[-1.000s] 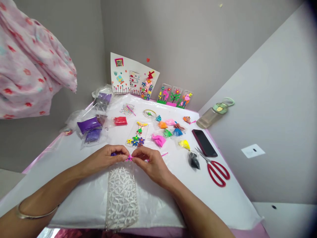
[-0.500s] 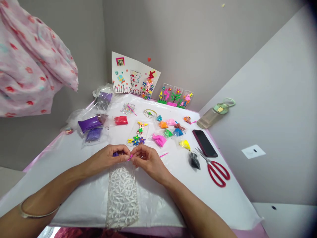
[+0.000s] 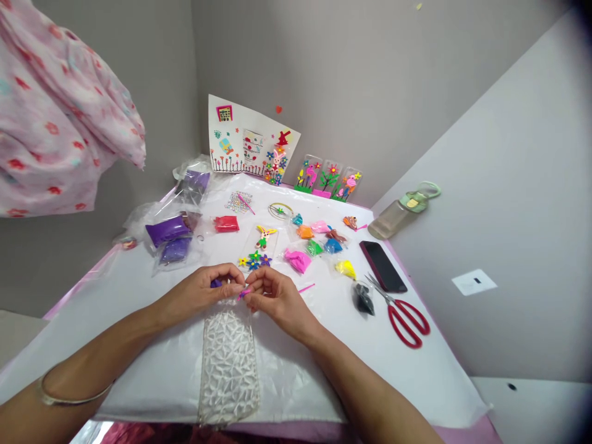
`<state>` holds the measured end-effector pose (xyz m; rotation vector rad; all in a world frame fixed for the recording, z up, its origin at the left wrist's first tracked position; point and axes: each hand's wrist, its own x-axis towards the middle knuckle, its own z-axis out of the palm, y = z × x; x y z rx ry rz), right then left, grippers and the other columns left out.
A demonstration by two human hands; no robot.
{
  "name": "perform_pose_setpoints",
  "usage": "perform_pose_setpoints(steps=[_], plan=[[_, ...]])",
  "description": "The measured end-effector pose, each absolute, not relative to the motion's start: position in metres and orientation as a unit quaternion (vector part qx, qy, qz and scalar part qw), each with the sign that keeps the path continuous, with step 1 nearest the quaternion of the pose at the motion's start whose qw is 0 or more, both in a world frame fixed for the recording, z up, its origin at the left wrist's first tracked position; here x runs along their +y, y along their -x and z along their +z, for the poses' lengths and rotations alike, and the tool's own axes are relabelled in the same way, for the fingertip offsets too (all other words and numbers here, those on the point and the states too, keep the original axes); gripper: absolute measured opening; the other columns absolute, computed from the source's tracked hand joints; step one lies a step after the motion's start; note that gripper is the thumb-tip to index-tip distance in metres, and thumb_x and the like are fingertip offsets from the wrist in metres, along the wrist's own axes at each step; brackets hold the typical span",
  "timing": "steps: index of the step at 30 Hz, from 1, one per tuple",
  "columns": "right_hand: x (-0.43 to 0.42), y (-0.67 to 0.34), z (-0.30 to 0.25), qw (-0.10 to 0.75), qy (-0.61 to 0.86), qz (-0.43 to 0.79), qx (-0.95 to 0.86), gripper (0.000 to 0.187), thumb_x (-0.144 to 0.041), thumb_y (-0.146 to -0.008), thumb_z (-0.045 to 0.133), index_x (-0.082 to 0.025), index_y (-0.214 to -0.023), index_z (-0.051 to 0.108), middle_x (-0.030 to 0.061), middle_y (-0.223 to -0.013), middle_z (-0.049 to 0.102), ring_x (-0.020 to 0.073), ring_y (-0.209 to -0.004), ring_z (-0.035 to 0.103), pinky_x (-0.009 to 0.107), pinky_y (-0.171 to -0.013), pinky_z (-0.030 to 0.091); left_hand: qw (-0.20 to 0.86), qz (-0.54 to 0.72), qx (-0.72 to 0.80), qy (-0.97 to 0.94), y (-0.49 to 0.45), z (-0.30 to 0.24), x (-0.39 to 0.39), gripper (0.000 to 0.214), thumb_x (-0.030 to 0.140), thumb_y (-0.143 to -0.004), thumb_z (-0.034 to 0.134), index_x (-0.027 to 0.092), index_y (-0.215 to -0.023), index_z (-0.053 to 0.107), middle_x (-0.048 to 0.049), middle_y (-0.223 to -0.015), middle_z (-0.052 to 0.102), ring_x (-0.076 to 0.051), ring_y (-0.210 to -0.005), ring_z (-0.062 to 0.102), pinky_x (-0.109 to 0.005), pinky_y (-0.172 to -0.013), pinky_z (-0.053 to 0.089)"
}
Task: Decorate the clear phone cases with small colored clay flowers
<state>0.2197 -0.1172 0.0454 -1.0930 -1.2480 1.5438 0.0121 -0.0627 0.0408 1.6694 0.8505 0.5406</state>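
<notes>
Both hands meet over the table, fingertips pinched together. Between them is a small pink and purple clay piece (image 3: 243, 294), partly covered by the fingers. My left hand (image 3: 215, 285) grips it from the left and my right hand (image 3: 274, 296) from the right. A bit of dark purple clay (image 3: 215, 283) shows by the left palm; whether that hand holds it I cannot tell. Below the hands lies a clear textured plastic panel (image 3: 229, 364). Just beyond them, a clear case bears a clay rabbit (image 3: 265, 238) and several clay flowers (image 3: 254, 261). A thin pink tool (image 3: 306, 288) lies beside my right hand.
Bagged clay in several colours, including pink (image 3: 297, 260) and black (image 3: 363, 300), lies to the right. Red-handled scissors (image 3: 408, 322), a phone (image 3: 383, 266) and a bottle (image 3: 404, 213) line the right edge. Purple packets (image 3: 168, 230) sit left. Decorated cases (image 3: 329, 177) lean at the back.
The clay piece has turned slightly between my fingertips, and purple now shows on it besides pink. My left fingers have shifted a little; the rest stays where it was.
</notes>
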Motion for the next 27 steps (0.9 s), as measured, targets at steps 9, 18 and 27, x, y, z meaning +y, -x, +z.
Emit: perform_pose_setpoints(steps=[9, 18, 27], plan=[[-0.1173, -0.2209, 0.0503, 0.431, 0.439, 0.615, -0.493, 0.032, -0.030, -0.081, 0.078, -0.017, -0.104, 0.061, -0.0012, -0.080, 0.067, 0.0111, -0.068, 0.061, 0.024, -0.065, 0.051, 0.555, 0.229, 0.363, -0.712, -0.0117, 0.0407, -0.0621, 0.033, 0.053, -0.092, 0.064, 0.022, -0.084, 0.072, 0.0004, -0.080, 0.069, -0.018, -0.076, 0.059, -0.029, -0.076, 0.046], [-0.1190, -0.2152, 0.0464, 0.409, 0.425, 0.634, -0.500, 0.050, -0.034, -0.073, 0.089, -0.019, -0.110, 0.060, -0.0040, -0.078, 0.066, 0.0094, -0.063, 0.058, 0.023, -0.063, 0.044, 0.552, 0.244, 0.364, -0.710, -0.0131, 0.0418, -0.0630, 0.032, 0.053, -0.092, 0.064, 0.023, -0.084, 0.072, 0.0013, -0.081, 0.069, -0.017, -0.078, 0.059, -0.029, -0.076, 0.045], [-0.1177, -0.2166, 0.0448, 0.424, 0.429, 0.625, -0.496, 0.046, -0.031, -0.075, 0.084, -0.017, -0.111, 0.060, -0.0033, -0.075, 0.066, 0.0113, -0.065, 0.060, 0.024, -0.063, 0.047, 0.566, 0.230, 0.362, -0.704, -0.0114, 0.0346, -0.0595, 0.029, 0.052, -0.083, 0.073, 0.023, -0.085, 0.071, 0.0026, -0.074, 0.064, -0.016, -0.070, 0.055, -0.028, -0.069, 0.043]])
